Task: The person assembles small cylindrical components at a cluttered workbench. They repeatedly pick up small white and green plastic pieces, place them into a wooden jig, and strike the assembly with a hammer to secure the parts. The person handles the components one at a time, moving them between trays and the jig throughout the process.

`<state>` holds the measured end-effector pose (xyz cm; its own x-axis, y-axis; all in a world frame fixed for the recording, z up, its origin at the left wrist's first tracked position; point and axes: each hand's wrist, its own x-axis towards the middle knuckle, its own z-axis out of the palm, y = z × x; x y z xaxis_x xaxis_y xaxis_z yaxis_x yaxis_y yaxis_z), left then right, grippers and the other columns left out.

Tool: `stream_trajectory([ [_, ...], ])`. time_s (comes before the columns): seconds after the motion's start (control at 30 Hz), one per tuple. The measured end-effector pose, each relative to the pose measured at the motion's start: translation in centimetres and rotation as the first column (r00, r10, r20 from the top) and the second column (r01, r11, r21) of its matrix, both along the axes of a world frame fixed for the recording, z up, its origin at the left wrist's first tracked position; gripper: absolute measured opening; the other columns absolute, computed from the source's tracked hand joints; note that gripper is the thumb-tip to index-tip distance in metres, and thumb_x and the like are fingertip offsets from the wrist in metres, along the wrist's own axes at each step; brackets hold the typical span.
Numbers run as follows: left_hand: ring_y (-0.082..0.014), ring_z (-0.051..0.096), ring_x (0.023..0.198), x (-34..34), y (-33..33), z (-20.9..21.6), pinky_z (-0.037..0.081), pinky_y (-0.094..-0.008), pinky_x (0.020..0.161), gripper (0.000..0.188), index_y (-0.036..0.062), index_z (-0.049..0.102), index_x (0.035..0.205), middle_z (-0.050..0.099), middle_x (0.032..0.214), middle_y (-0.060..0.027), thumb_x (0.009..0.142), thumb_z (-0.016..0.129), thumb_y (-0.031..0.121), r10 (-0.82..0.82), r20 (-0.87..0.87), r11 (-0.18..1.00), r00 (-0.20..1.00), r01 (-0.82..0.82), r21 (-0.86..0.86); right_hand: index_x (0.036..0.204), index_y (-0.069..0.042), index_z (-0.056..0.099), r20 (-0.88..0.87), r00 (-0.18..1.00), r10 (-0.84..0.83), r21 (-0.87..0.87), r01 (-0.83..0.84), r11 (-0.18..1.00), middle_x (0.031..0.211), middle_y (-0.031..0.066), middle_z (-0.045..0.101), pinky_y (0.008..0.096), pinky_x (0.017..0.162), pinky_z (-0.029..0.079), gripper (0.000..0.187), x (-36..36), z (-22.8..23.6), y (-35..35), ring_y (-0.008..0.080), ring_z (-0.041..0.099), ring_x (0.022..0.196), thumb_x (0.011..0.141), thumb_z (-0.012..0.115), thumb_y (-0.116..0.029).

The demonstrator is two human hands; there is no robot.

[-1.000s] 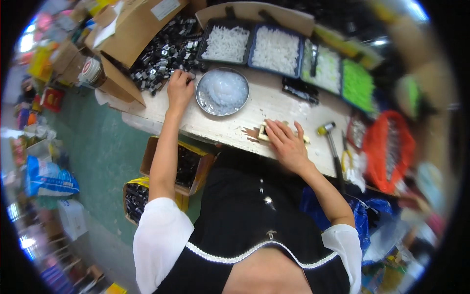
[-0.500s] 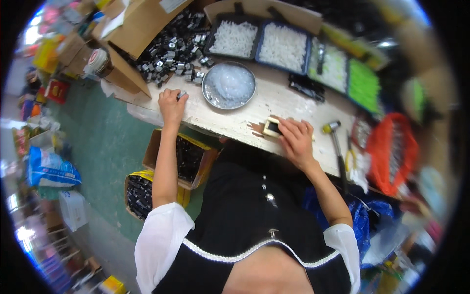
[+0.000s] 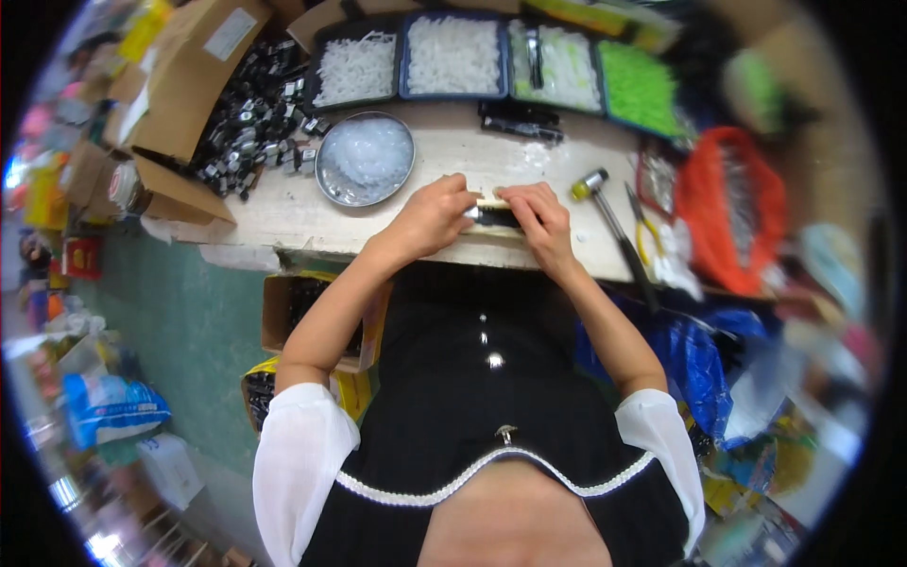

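Note:
At the table's front edge my two hands meet over a small cream block with a dark middle [image 3: 499, 218]. Closed fingers of my left hand [image 3: 430, 219] press a small silver-and-black piece [image 3: 471, 214] against the block's left end. My right hand [image 3: 540, 219] grips the block's right end, its thumb and fingers along the top. The fingers partly cover both things. To the left of my hands stands a round metal bowl [image 3: 328, 181] with a mound of clear, whitish stuff in it.
Along the back stand trays of white pieces [image 3: 453, 57] and green pieces [image 3: 635, 85]. Black-and-silver parts [image 3: 255, 123] lie heaped at left by a cardboard box [image 3: 194, 71]. At right are a hammer [image 3: 614, 227], yellow-handled pliers [image 3: 649, 231] and a red bag [image 3: 701, 203].
My left hand has come right from beside the heap, bringing a small piece to the cream block. My right hand still holds the block. The view has shifted rightward.

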<state>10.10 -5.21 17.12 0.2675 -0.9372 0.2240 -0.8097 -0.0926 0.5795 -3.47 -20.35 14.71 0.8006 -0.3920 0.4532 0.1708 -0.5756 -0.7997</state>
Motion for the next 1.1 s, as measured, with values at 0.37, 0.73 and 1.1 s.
stream_trajectory([
  [0.37,-0.0042,0.047,0.053,-0.5,0.6,-3.2,0.038,-0.0184,0.04,0.01,-0.0006,0.062,0.078,0.05,0.076,-0.0004,0.075,0.07,0.003,0.268,-0.898,0.931,0.348,-0.332,0.149,0.086,-0.004,0.065,-0.015,1.0,0.01,-0.041,-0.011,0.999,0.084,0.0041,0.065,0.0309,0.072,0.038,0.01,0.0,-0.4,-0.1,0.0197,0.054,0.075,0.085,0.057,-0.011],
  [0.73,-0.0124,0.053,0.06,-0.2,-0.1,-3.1,0.045,-0.0262,0.053,0.013,0.0001,0.063,0.08,0.053,0.077,-0.0043,0.071,0.071,0.005,0.296,-0.725,0.942,0.622,-0.315,0.114,0.084,-0.002,0.064,-0.059,0.998,0.015,0.025,-0.014,1.0,0.083,0.0077,0.064,0.0328,0.073,0.041,0.009,0.0,0.3,-0.8,0.0221,0.056,0.077,0.083,0.058,-0.009],
  [1.1,-0.0356,0.062,0.082,10.8,-11.7,1.5,0.049,-0.0418,0.073,0.03,0.0013,0.066,0.088,0.064,0.085,-0.019,0.075,0.067,0.028,0.602,0.176,0.793,0.779,-0.609,-0.015,0.094,-0.001,0.06,-0.355,0.588,-0.727,-0.662,0.391,0.639,0.095,0.0185,0.06,0.0473,0.071,0.047,0.019,-8.2,0.6,-19.3,0.0381,0.06,0.082,0.08,0.05,-0.008],
])
